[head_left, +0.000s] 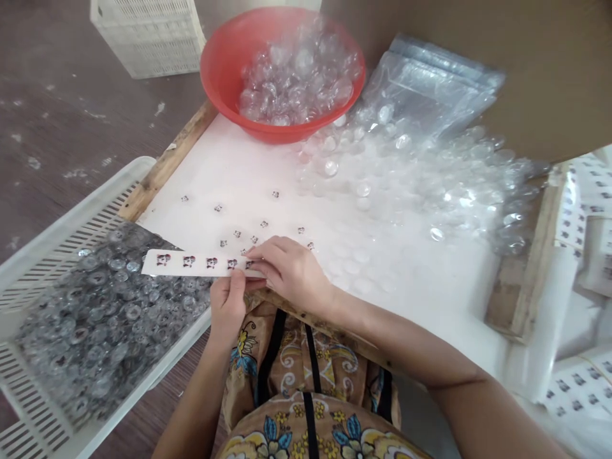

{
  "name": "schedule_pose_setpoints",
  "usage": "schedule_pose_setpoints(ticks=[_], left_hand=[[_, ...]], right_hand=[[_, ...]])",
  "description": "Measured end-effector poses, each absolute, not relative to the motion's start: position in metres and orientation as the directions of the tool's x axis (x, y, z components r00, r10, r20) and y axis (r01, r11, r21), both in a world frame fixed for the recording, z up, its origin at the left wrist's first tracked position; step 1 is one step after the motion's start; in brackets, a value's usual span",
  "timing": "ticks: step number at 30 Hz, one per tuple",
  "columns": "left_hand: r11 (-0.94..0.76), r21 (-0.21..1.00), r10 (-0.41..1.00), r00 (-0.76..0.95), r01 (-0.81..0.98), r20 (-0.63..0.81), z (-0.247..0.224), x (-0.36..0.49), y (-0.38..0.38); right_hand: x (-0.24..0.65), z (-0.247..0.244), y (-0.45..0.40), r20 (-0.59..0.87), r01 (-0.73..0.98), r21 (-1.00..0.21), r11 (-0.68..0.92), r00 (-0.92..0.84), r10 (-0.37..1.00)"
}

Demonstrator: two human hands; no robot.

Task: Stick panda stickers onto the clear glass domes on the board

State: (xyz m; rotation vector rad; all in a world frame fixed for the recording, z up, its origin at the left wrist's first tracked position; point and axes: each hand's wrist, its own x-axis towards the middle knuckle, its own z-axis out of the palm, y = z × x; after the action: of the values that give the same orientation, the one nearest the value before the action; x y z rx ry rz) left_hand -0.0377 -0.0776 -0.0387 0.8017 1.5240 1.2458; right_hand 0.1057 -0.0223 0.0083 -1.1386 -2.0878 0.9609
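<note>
A white strip (176, 262) printed with a row of small dark figures is held level over the near left edge of the white tabletop (191, 166). My left hand (228, 305) pinches it from below, thumb on top. At its right end, the fingers of my right hand (294, 271) are closed on the strip from above. Several small printed figures (264, 224) lie loose on the tabletop just beyond my hands. Clear round pieces (436, 234) are spread over the right side of the table.
A red basin (215, 83) of clear pieces stands at the back. Left is a white crate (138, 167) full of clear discs. Plastic bags (430, 89) lie back right; printed sheets (581, 386) sit far right. Wooden rails (167, 159) edge the table.
</note>
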Motion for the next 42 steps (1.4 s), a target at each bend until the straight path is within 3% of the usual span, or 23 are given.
schedule_pose_setpoints(ticks=[2, 5, 9, 13, 16, 23, 30, 38, 42], left_hand=[[0.233, 0.962, 0.912, -0.310, -0.145, -0.267, -0.041, -0.037, -0.077], [0.183, 0.956, 0.927, -0.285, -0.229, -0.245, -0.042, -0.035, -0.076], [0.151, 0.940, 0.931, -0.276, -0.307, -0.239, -0.040, -0.035, -0.075], [0.151, 0.935, 0.921, -0.297, -0.320, -0.251, -0.039, -0.036, -0.073], [0.160, 0.934, 0.920, -0.295, -0.320, -0.258, -0.038, -0.036, -0.073], [0.177, 0.937, 0.919, -0.290, -0.302, -0.267, -0.034, -0.035, -0.072], [0.168, 0.937, 0.910, -0.316, -0.305, -0.267, -0.037, -0.035, -0.072], [0.207, 0.925, 0.911, -0.281, -0.318, -0.300, -0.035, -0.038, -0.074], [0.218, 0.927, 0.910, -0.279, -0.307, -0.306, -0.036, -0.039, -0.074]], right_hand=[[0.104, 0.007, -0.026, 0.219, 0.456, -0.765, 0.454, -0.478, 0.850], [0.120, 0.013, -0.024, 0.278, 0.357, -0.828, 0.432, -0.407, 0.870], [0.175, 0.018, -0.008, 0.054, 0.389, -0.913, 0.126, -0.192, 0.980], [0.232, 0.007, -0.001, -0.155, 0.652, -0.755, -0.072, -0.070, 0.985], [0.249, -0.004, -0.006, -0.232, 0.712, -0.692, -0.122, -0.059, 0.971], [0.237, -0.013, -0.009, -0.273, 0.754, -0.645, -0.127, -0.071, 0.959], [0.219, -0.018, -0.009, -0.117, 0.870, -0.492, 0.030, -0.100, 0.988], [0.207, -0.023, 0.000, -0.098, 0.777, -0.629, -0.004, -0.075, 0.992], [0.213, -0.026, -0.004, -0.162, 0.740, -0.668, -0.072, -0.051, 0.985]])
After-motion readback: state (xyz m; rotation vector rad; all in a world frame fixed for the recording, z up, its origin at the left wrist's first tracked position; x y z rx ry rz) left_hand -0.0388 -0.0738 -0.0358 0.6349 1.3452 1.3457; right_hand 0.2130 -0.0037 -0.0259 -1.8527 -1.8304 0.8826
